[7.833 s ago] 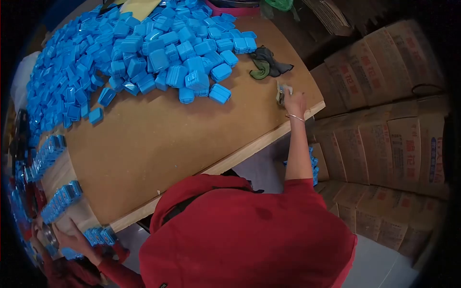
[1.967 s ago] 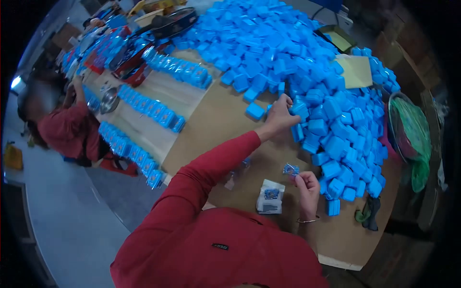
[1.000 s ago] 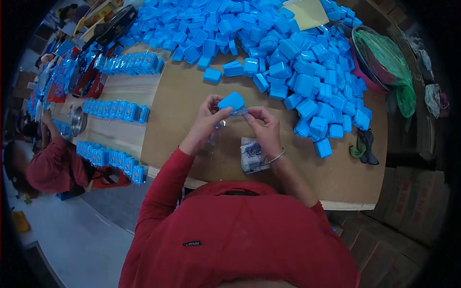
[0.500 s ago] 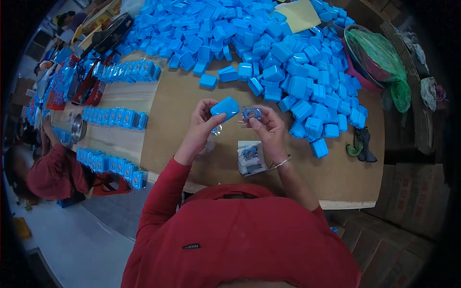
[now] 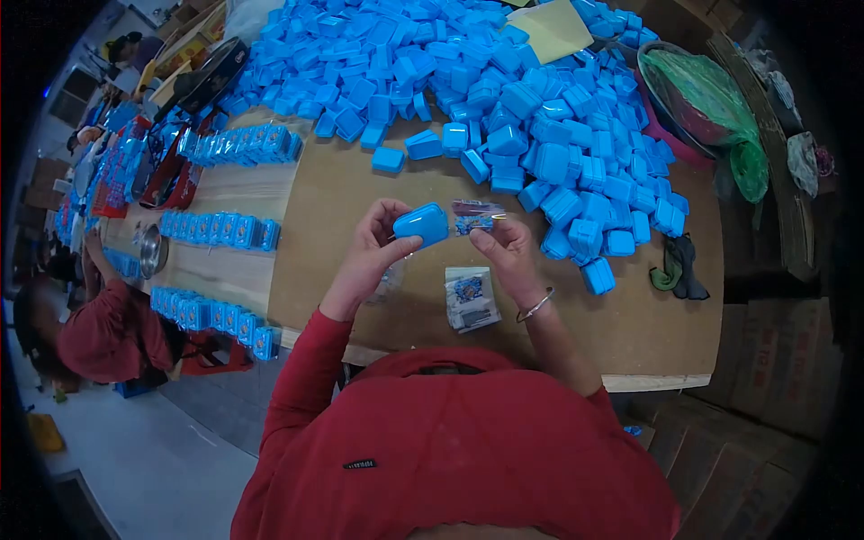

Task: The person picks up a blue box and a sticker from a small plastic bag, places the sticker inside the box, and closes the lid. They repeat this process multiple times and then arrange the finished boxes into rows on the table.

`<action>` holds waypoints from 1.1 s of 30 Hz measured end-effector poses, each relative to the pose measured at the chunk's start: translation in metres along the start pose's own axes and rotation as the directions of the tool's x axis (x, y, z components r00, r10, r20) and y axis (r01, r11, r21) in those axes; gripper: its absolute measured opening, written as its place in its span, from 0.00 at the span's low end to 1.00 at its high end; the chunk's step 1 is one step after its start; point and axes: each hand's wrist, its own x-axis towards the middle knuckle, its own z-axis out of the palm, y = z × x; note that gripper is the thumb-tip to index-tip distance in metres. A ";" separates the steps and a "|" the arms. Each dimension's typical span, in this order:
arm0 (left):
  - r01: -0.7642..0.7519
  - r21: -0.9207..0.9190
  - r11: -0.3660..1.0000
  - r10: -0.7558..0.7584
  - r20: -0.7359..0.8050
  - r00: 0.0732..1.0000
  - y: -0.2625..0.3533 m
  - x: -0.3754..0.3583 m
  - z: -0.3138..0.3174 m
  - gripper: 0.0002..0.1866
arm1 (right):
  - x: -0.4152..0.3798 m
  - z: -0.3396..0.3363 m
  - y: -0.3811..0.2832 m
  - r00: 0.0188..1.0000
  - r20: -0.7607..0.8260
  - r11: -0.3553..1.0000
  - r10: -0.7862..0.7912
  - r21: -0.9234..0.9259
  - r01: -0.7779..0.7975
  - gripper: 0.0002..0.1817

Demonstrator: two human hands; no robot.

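Observation:
A small blue plastic box (image 5: 423,224) is gripped in my left hand (image 5: 367,256), thumb across its near side. Just to the right, my right hand (image 5: 509,256) pinches a clear plastic bag with printed blue design (image 5: 474,223) between thumb and fingers. Box and bag are held side by side above the brown board (image 5: 396,315). Below my right hand lies a stack of similar printed bags (image 5: 470,290). Some clear crinkled plastic (image 5: 389,283) shows beneath my left hand.
A large heap of blue boxes (image 5: 504,99) covers the table's back and right. Rows of bagged boxes (image 5: 211,227) stand at left, near a metal bowl (image 5: 153,250) and a seated person (image 5: 112,328). Dark cloth (image 5: 684,267) lies right; a basin with green plastic (image 5: 706,99) stands beyond.
The printed bag has turned in my right hand and now shows a clear, shiny upper part. My left hand keeps its hold on the blue box. The view has shifted slightly.

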 end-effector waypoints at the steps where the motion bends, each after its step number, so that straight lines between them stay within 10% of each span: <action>1: 0.000 0.017 1.000 0.000 0.007 1.000 0.002 -0.001 0.000 0.20 | 0.001 0.005 -0.006 1.000 0.001 1.000 -0.010 -0.002 0.010 0.11; 17: 0.020 -0.052 0.998 -0.010 0.201 0.980 0.012 0.003 0.006 0.23 | 0.000 0.004 -0.028 0.995 0.075 0.996 0.073 0.042 -0.076 0.07; 23: -0.033 -0.048 0.998 0.042 0.210 0.977 0.013 0.002 0.006 0.23 | 0.001 -0.002 -0.032 0.964 0.193 0.880 -0.183 -0.404 0.248 0.12; 33: -0.004 -0.093 0.996 0.019 0.163 0.986 0.013 0.001 0.001 0.26 | -0.002 -0.001 -0.043 0.969 0.241 0.919 0.050 -0.390 0.050 0.15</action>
